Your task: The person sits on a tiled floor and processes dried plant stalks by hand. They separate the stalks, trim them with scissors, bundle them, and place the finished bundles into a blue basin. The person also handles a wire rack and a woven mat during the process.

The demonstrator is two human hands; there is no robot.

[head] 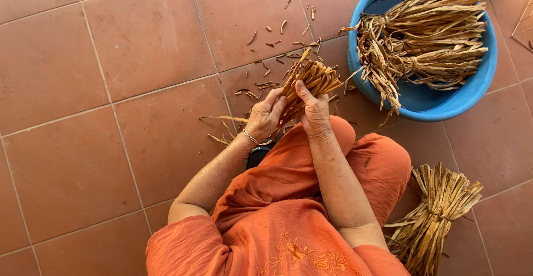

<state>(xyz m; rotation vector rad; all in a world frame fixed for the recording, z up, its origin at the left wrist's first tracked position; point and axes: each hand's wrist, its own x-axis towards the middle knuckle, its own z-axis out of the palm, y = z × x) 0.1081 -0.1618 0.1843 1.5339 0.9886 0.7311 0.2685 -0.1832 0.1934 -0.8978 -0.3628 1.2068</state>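
Both hands close together on a small bundle of flat tan dried leaf strips, held above the knees: the left hand grips it from the side, the right hand clamps it from above. Below lies a floor of large terracotta tiles littered with short strip offcuts. A round blue plastic basin holds tied bundles; another tied bundle lies by the right leg.

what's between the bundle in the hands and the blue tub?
Head view: only bare floor tile with a few loose dried strip scraps lies between the held bundle and the blue tub.
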